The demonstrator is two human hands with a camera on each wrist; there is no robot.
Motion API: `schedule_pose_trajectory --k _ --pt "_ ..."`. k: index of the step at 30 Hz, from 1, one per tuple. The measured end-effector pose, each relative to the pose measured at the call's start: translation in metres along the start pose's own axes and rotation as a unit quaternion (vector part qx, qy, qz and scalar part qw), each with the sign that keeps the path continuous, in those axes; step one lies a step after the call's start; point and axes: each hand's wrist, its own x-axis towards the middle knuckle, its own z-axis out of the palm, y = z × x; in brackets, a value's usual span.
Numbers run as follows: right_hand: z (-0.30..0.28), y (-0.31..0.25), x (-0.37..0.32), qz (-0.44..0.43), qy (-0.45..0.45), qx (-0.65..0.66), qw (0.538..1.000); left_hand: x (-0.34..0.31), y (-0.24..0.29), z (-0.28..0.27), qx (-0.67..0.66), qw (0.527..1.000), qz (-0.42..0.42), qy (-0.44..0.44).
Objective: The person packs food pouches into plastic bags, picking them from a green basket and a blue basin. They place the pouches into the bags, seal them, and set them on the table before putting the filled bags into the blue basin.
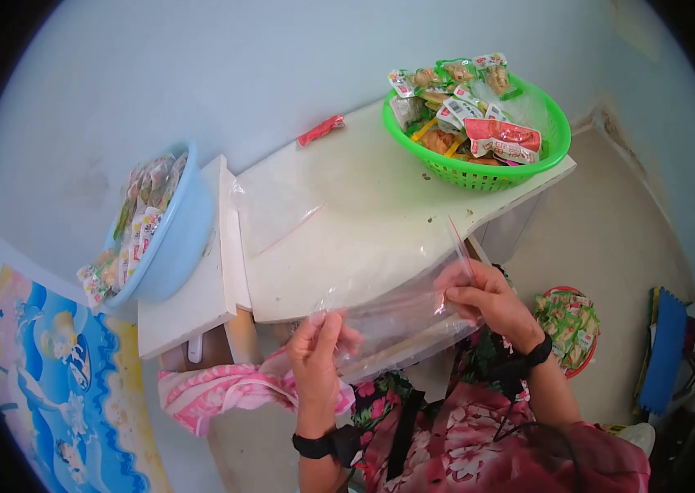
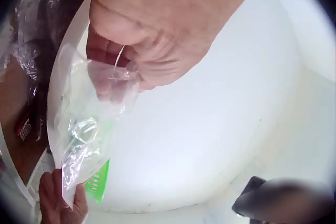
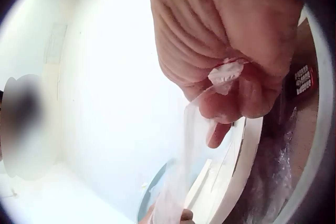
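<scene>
Clear plastic bag [image 1: 403, 319], spread btwn L hand [image 1: 321, 341] & R hand [image 1: 491, 297], both pinching opp. ends, near table [image 1: 347, 234] edge

We see soft, fairly even light in the head view, its curved fisheye edges fading to black. White glints streak the clear plastic bag [image 2: 85, 127]. In the right-wrist view, brightness washes out the pale wall [image 3: 118, 77].

Probably a room in a home — pale-blue wall [image 1: 281, 66], cartoon seaside picture [image 1: 76, 394], white desk [image 1: 347, 197], pink towel [image 1: 232, 393]
</scene>
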Motion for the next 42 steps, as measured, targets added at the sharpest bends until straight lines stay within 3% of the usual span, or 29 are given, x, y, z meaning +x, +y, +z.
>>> schedule_pose_trajectory --k 2,5,8,11,14,17,20,22,23,24,25,27,29,32,37,42 --pt "0.000 0.020 0.007 -0.018 0.070 0.026 0.997 0.011 0.007 0.006 0.029 0.998 0.038 0.027" --pt "0.006 0.013 0.009 -0.012 0.136 0.052 0.989 0.012 0.013 0.027 -0.091 0.994 0.026 0.049" --pt "0.004 0.014 0.014 -0.052 0.161 0.028 0.985 0.016 -0.007 0.004 0.100 0.993 0.070 -0.002" --pt "-0.004 0.015 0.014 -0.055 0.094 -0.020 0.994 0.022 -0.012 -0.007 0.072 0.994 0.076 0.041" --pt "0.004 0.018 0.013 -0.026 0.096 -0.028 0.995 0.032 -0.011 -0.001 0.000 0.989 0.100 0.111" --pt "0.003 0.022 0.015 0.003 0.124 -0.007 0.992 0.039 -0.004 -0.002 0.019 0.991 0.082 0.101" --pt "0.006 0.014 0.015 0.000 0.136 -0.011 0.991 0.046 0.002 -0.011 0.104 0.988 0.082 0.086" --pt "0.006 0.022 0.024 -0.049 0.140 -0.062 0.987 0.062 0.006 -0.024 0.191 0.963 0.152 0.109" --pt "0.007 0.025 0.029 -0.074 0.141 -0.087 0.983 0.070 0.008 -0.026 0.235 0.946 0.187 0.121" --pt "0.010 0.026 0.032 -0.082 0.150 -0.097 0.980 0.074 0.015 -0.020 0.378 0.855 0.303 0.184" --pt "0.013 0.026 0.036 -0.091 0.160 -0.107 0.977 0.078 0.027 -0.011 0.504 0.725 0.406 0.238" --pt "0.019 0.025 0.043 -0.096 0.180 -0.105 0.973 0.071 0.043 0.008 0.567 0.609 0.483 0.272" --pt "0.028 0.027 0.046 -0.084 0.200 -0.082 0.973 0.049 0.041 0.031 0.485 0.704 0.457 0.247" --pt "0.049 0.034 0.049 -0.100 0.194 -0.069 0.974 0.026 0.022 0.059 0.378 0.888 0.260 0.028" --pt "0.068 0.035 0.046 -0.230 0.221 -0.261 0.911 0.044 -0.015 0.074 0.184 0.972 0.146 -0.002" --pt "0.070 0.033 0.047 -0.216 0.158 -0.219 0.938 0.059 -0.025 0.060 0.099 0.993 0.062 -0.013"
